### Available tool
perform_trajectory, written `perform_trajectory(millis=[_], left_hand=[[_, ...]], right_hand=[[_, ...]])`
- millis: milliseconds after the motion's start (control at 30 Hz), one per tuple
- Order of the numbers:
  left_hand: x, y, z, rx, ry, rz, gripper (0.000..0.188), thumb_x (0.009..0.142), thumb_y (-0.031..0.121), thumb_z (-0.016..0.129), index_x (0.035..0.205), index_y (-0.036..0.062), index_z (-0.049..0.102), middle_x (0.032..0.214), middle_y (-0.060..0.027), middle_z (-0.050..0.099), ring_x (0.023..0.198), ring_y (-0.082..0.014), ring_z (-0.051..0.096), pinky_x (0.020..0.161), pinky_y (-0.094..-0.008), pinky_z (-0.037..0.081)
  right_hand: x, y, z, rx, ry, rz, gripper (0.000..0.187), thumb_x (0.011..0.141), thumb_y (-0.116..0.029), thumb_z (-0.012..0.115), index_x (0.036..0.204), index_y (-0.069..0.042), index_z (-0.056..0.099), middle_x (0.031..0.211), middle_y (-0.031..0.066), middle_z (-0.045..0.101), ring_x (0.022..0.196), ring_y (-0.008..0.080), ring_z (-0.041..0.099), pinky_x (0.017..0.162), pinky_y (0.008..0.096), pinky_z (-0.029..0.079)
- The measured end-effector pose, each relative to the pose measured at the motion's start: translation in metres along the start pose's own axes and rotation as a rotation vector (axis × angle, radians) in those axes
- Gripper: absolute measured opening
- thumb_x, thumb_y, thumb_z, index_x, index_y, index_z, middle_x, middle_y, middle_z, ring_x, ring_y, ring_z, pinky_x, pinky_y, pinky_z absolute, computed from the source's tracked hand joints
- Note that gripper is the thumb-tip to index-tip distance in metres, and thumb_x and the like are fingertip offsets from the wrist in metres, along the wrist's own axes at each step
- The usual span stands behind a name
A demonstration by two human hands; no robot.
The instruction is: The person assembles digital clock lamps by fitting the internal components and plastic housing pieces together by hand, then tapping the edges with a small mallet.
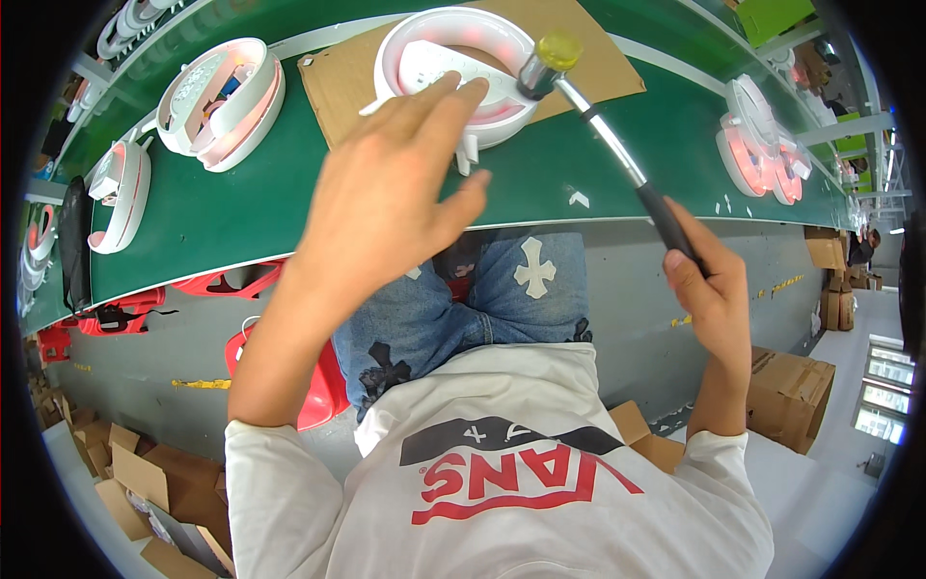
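A white, rounded plastic housing (495, 31) with a pinkish inner wall lies on a flat cardboard sheet (603, 72) on the green bench. My left hand (391, 179) reaches over it, fingers stretched out and fingertips on its inner white panel; the thumb stands apart near the housing's lower edge. In my right hand (709, 280) is a mallet (617, 145), gripped by its black handle. Its metal head with a yellow face is at the right side of the housing, close to the rim; whether it touches cannot be told.
Similar white housings stand at left (222, 101) and right (757, 145) on the green bench (540, 179). Small white scraps (579, 198) lie near its front edge. Below are a red stool (323, 391) and cardboard boxes (791, 396). A person (861, 249) is far right.
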State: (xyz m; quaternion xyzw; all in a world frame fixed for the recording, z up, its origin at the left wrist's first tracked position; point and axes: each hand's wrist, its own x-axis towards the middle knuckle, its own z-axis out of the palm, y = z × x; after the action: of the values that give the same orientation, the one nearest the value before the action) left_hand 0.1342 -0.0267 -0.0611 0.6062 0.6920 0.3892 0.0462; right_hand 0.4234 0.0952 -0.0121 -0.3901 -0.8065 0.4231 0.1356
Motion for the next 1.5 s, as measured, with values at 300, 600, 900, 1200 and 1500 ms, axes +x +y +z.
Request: perform_trajectory(millis=[300, 600, 900, 1200, 1500], left_hand=[[0.024, -0.073, 0.001, 0.255, -0.002, 0.271, 0.073, 0.064, 0.019, 0.085, 0.133, 0.0174, 0.061, 0.145, -0.0075, 0.053, 0.135, -0.0352, 0.046, 0.111, -0.0515, 0.037], [0.014, -0.035, 0.027, 0.568, 0.208, 0.133, 0.064, 0.071, 0.038, 0.082, 0.129, 0.0173, 0.064, 0.136, -0.0102, 0.060, 0.122, -0.0351, 0.053, 0.098, -0.0461, 0.044], [0.026, -0.057, -0.019, 0.254, -0.076, 0.413, 0.072, 0.070, 0.012, 0.077, 0.139, 0.0125, 0.055, 0.134, -0.0131, 0.058, 0.128, -0.0358, 0.049, 0.107, -0.0448, 0.040], [0.040, -0.056, -0.003, 0.545, -0.224, 0.363, 0.069, 0.071, 0.031, 0.081, 0.134, 0.0145, 0.057, 0.138, -0.0072, 0.055, 0.120, -0.0291, 0.053, 0.105, -0.0482, 0.037], [0.040, -0.048, 0.009, 0.583, -0.028, 0.339, 0.079, 0.068, 0.033, 0.083, 0.138, 0.0120, 0.054, 0.136, -0.0073, 0.058, 0.122, -0.0309, 0.054, 0.107, -0.0465, 0.038]], right_hand=[[-0.021, -0.023, -0.002, -0.111, 0.012, -0.135, 0.046, 0.093, -0.010, 0.060, 0.138, 0.000, 0.056, 0.069, 0.0010, 0.054, 0.060, 0.0076, 0.048, 0.055, 0.0242, 0.037], [-0.017, -0.015, 0.018, -0.062, -0.010, -0.069, 0.045, 0.094, -0.010, 0.060, 0.138, 0.001, 0.055, 0.069, 0.0027, 0.052, 0.058, 0.0086, 0.043, 0.054, 0.0249, 0.036], [-0.014, 0.004, -0.005, 0.040, 0.010, -0.002, 0.046, 0.094, -0.013, 0.062, 0.138, 0.000, 0.056, 0.069, -0.0014, 0.053, 0.058, 0.0051, 0.043, 0.051, 0.0226, 0.033], [-0.030, -0.014, 0.015, -0.088, 0.021, -0.208, 0.045, 0.094, -0.012, 0.061, 0.137, 0.002, 0.056, 0.069, 0.0022, 0.054, 0.058, 0.0091, 0.046, 0.055, 0.0248, 0.037], [-0.027, -0.012, 0.020, -0.095, -0.045, -0.075, 0.045, 0.094, -0.008, 0.061, 0.137, 0.003, 0.055, 0.070, 0.0022, 0.052, 0.061, 0.0092, 0.045, 0.057, 0.0252, 0.036]])
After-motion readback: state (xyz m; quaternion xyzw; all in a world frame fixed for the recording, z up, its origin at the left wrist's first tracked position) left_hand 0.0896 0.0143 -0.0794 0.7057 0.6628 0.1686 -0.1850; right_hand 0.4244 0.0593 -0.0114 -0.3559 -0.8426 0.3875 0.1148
